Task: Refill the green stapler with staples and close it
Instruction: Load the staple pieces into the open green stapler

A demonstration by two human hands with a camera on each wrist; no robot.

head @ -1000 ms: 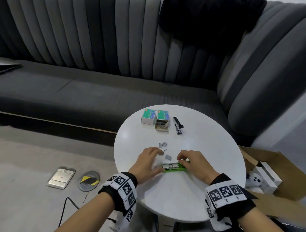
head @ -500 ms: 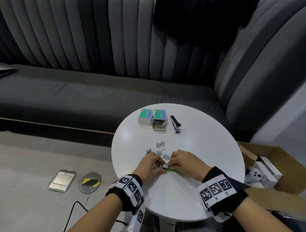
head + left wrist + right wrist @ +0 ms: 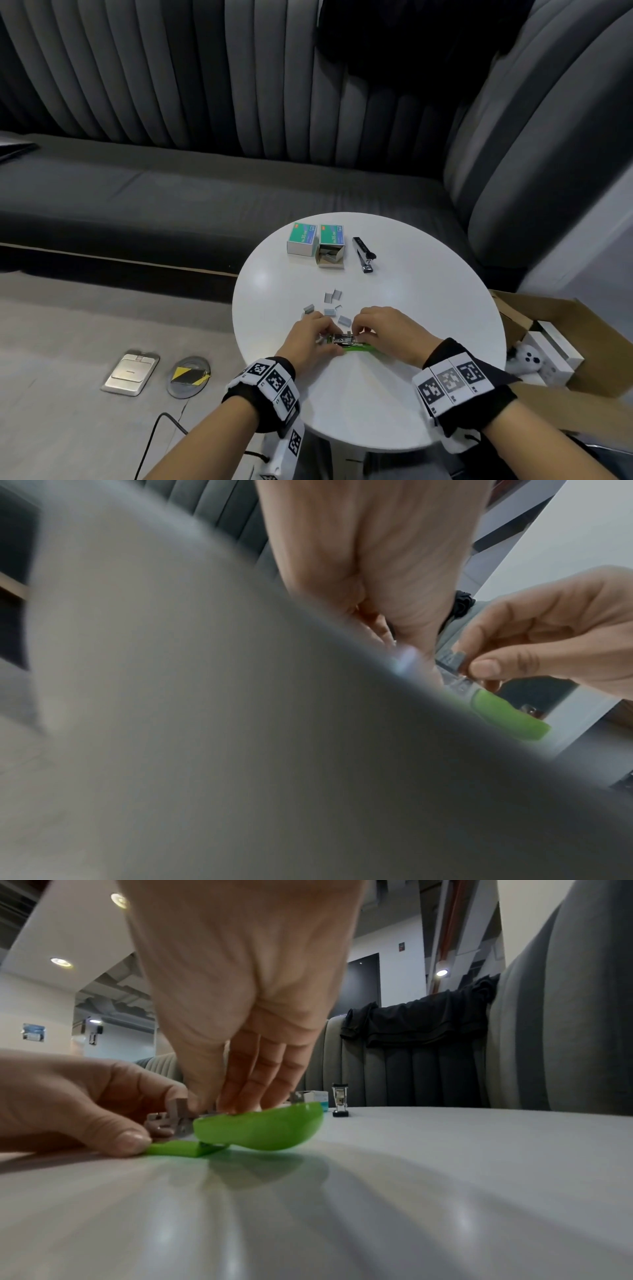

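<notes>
On round white table (image 3: 428, 377), backed by grey sofa (image 3: 171, 192) on far side, cardboard box (image 3: 582, 342) just off right edge. Wide bare tabletop toward near rim and out to right; far half taken up by two staple boxes (image 3: 317, 241) side by side, the right one open, and a black stapler (image 3: 363, 254) just beside them. Loose staple strips (image 3: 330, 305) scattered mid-table, between the boxes and both hands.

Near the front-left part of the table, close to its left edge: green stapler (image 3: 260, 1130), lying open, green cover swung back and resting on the surface, thin green base flat beneath, bare metal magazine (image 3: 343, 339) exposed on top.

Left hand (image 3: 310, 339) curled around the stapler's left end, thumb tip down on the green base against the tabletop, fingers wrapped behind the metal part. Right hand (image 3: 383, 329) arched over the stapler from above, thumb and forefinger pinching a short staple strip (image 3: 457, 660) right over the magazine, remaining fingers (image 3: 260, 1080) extended downward with tips touching the top of the stapler. Cannot tell whether the strip already sits in the channel or only touches its rim. Left wrist view largely blocked by a blurred grey surface close to the lens.
</notes>
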